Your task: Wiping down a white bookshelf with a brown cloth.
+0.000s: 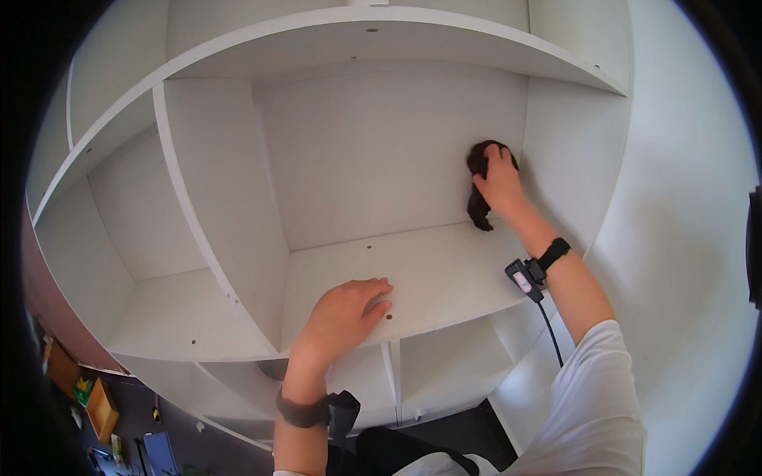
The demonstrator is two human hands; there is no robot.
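Observation:
A dark brown cloth [479,208] is bunched under my right hand [502,181], which presses it against the back panel near the right corner of a white shelf compartment. One end of the cloth hangs down to about the shelf board. My left hand [340,319] rests near the front edge of the white shelf board [429,274], its fingers loosely stretched out and the thumb apart, with nothing in it. Both wrists wear black straps, and a small device with a cable [525,278] is on the right one.
A white upright divider [198,190] bounds the compartment on the left, and a side panel [575,151] on the right. Overhead runs another shelf board [381,36]. Lower compartments [452,361] lie beneath. On the dark floor at lower left sits a wooden tray [101,410] among small items.

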